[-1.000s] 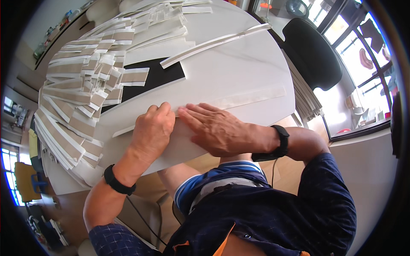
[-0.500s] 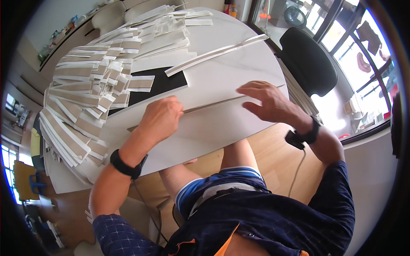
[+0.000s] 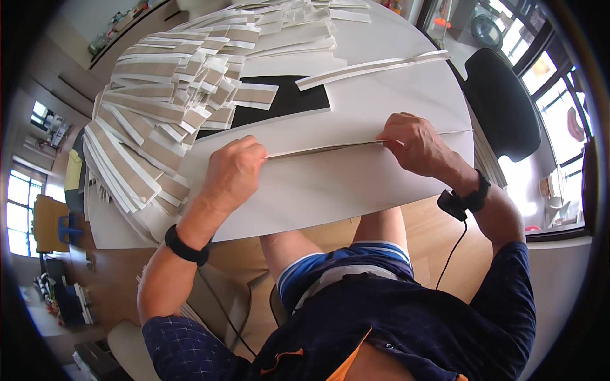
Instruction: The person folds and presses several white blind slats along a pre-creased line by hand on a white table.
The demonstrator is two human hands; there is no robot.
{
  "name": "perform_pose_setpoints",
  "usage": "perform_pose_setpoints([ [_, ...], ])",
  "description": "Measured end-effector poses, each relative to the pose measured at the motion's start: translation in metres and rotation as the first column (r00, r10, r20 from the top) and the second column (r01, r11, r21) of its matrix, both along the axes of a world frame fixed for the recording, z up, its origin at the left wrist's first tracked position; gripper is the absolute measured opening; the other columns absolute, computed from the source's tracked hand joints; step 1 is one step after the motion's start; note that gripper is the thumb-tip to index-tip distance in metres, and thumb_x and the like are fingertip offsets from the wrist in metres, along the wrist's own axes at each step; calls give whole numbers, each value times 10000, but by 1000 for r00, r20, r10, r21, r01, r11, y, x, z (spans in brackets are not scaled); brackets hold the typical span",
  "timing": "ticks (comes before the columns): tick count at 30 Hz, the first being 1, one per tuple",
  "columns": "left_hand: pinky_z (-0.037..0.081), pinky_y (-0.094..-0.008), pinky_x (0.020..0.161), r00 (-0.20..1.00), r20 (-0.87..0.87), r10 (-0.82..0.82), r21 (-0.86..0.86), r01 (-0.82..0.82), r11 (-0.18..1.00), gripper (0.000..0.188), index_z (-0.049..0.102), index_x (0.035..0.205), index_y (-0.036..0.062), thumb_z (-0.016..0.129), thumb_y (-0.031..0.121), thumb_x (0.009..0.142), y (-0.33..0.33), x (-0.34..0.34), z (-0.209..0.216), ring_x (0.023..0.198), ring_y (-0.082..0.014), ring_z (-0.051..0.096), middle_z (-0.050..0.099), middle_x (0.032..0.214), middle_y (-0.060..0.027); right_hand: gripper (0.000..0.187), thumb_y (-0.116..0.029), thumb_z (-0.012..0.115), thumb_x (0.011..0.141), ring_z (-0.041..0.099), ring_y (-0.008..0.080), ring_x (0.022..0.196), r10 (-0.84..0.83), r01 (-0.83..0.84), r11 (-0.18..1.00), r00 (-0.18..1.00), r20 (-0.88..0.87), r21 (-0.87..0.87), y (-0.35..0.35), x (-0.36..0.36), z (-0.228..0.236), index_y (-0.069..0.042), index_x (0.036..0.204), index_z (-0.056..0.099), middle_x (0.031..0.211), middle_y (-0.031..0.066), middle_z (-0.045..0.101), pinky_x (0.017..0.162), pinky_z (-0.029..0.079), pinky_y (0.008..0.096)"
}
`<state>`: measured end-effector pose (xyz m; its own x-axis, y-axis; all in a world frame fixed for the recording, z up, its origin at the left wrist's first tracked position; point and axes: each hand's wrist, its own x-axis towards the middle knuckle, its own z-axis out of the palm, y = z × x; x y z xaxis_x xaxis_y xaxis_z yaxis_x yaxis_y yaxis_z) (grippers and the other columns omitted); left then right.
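Note:
A long narrow strip (image 3: pixel 324 150), pale along one edge, is held almost edge-on between my two hands above the white table. My left hand (image 3: pixel 236 168) is closed in a pinch on it at the left. Farther right, the fingers of my right hand (image 3: pixel 412 145) also pinch the strip, and a thin length of it runs on past that hand toward the table's right side. My fingers hide the gripped spots. Just beyond lies a flat black sheet (image 3: pixel 286 101), partly covered by strips. Another white-and-beige strip (image 3: pixel 375 70) rests slanting on the table behind it.
A large fanned heap of beige-and-white strips (image 3: pixel 149 94) covers the left of the white table (image 3: pixel 381 184), with paler strips (image 3: pixel 295 35) at the far side. A black chair (image 3: pixel 502 105) stands at the right edge. Cables hang from both wristbands.
My right hand has gone from spread fingers above the strip to pinching it. The strip's visible middle now looks bowed. The whole view has shifted, so the table sits farther right.

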<state>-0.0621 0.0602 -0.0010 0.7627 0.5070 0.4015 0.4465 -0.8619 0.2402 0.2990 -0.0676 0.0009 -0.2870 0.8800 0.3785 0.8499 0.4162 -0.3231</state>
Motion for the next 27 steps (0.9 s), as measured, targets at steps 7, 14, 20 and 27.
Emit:
perform_pose_setpoints([
  [7,586,-454,712,999,-24,27,83,-25,996,54,645,821,26,634,2,868,-7,3,-8,838,-351,695,646,873,-124,98,59,746,857,691,319,875,-29,27,999,998,63,18,-6,-6,0,8,938,766,889,126,702,765,579,414],
  [14,609,-438,715,987,-160,34,162,-8,987,58,613,804,39,621,-18,811,-14,3,-7,858,-334,696,631,885,-115,377,-29,794,829,694,348,1083,-82,78,997,969,232,27,-19,-29,3,24,1194,716,1143,173,714,959,569,437],
  [20,594,-455,724,987,-162,14,170,14,985,41,607,830,30,608,-9,841,-14,2,-5,868,-346,682,617,904,-128,702,-298,573,1074,378,398,1568,158,-107,961,969,189,-255,-1,-121,-2,37,1640,326,1689,249,383,1293,298,530],
  [27,580,-473,739,990,-142,-4,123,22,992,28,590,881,11,579,-14,874,-16,0,-5,887,-359,670,599,921,-141,771,-357,579,1073,293,382,1612,136,-77,964,965,224,-254,-3,-114,-13,79,1638,286,1716,262,319,1329,226,494],
])
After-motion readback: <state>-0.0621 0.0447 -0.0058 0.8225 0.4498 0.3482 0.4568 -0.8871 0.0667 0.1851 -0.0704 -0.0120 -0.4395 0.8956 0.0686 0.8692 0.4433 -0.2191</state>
